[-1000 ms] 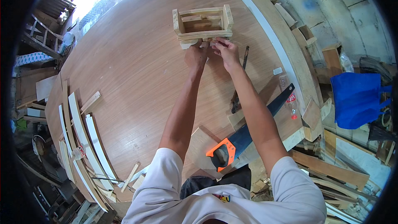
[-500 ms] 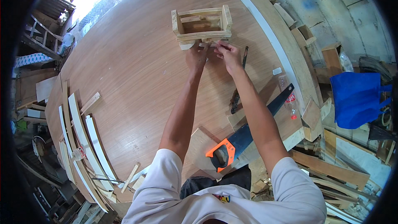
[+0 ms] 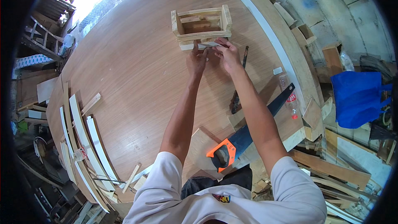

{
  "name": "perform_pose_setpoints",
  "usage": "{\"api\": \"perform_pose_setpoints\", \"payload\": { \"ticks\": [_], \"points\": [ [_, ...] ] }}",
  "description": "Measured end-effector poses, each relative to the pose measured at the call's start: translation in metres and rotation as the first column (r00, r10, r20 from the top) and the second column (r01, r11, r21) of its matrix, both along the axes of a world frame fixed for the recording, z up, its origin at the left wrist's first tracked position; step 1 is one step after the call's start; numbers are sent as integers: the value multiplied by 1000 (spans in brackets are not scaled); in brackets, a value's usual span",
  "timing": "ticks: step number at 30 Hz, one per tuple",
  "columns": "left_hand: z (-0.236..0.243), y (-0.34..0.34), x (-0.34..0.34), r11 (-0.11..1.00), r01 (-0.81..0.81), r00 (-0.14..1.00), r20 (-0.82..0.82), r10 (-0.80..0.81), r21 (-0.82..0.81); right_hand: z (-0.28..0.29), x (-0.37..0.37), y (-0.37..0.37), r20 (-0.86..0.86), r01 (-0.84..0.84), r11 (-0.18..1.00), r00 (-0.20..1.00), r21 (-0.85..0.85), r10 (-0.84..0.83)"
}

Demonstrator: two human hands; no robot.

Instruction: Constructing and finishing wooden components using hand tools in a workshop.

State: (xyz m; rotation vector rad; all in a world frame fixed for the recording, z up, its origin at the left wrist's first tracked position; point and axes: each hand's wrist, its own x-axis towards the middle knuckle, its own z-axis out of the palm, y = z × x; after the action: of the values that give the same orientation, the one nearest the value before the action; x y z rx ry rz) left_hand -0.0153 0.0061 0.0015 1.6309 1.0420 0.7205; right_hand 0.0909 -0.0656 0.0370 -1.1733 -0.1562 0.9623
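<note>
Beside the open wooden box (image 3: 203, 36), both half-curled hands (image 3: 195, 61) (image 3: 229, 58) pinch a white-faced strip (image 3: 187, 47).

The surface (image 3: 137, 70) is showing a light brown, finely streaked wood grain, and a white band (image 3: 269, 34) is following its right edge. Toward the far edge, the wooden box (image 3: 203, 36) is looking pale yellow — the strip (image 3: 188, 47) at its near side is showing white. Nearer the right corner, the handsaw (image 3: 241, 140) is pairing an orange-and-black handle with a dark blue blade; the clear bottle (image 3: 291, 98) is wearing a red cap. Along the left edge, slats (image 3: 83, 128) are mixing white and tan.
</note>
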Motion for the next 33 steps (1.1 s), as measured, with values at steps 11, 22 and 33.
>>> {"api": "perform_pose_setpoints", "payload": {
  "ticks": [11, 22, 33],
  "points": [
    [11, -1, 11, 975, 69, 952, 306, -1, -211, 3, 1, 0, 0, 7, 1000, 1000, -14, -7],
    [3, 5, 29, 967, 15, 918, 387, 88, -256, 3, 5, -1, 11, -29, 999, 999, -22, 30],
    [9, -2, 39, 950, 23, 936, 341, 89, -310, 1, 8, -2, 3, -61, 998, 998, -4, 61]
  ]
}}
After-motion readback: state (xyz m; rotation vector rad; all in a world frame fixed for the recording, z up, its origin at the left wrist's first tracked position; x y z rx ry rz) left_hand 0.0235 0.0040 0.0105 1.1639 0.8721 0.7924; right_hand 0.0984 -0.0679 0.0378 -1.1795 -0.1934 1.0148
